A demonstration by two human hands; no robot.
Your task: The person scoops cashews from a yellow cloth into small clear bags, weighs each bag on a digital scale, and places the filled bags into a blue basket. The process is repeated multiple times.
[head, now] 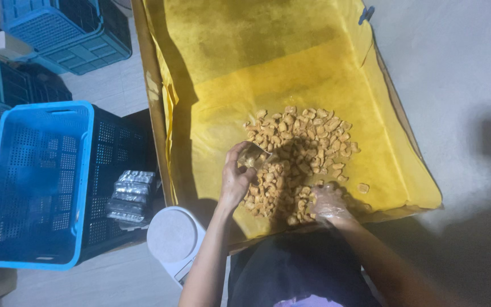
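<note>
A heap of small golden-brown fried snack pieces [299,150] lies on yellow paper [268,62] lining a large shallow box. My left hand [235,181] sits at the heap's left edge, gripping a small shiny packet or scoop [253,156] held open toward the pieces. My right hand [328,204], covered by a thin clear plastic glove, rests with spread fingers on the near right part of the heap. One loose piece [363,187] lies apart to the right.
A blue plastic crate [7,187] stands at left, with several silvery sealed packets [130,196] in a dark crate beside it. A round white scale [173,236] sits near my left elbow. More blue crates [69,34] are at top left.
</note>
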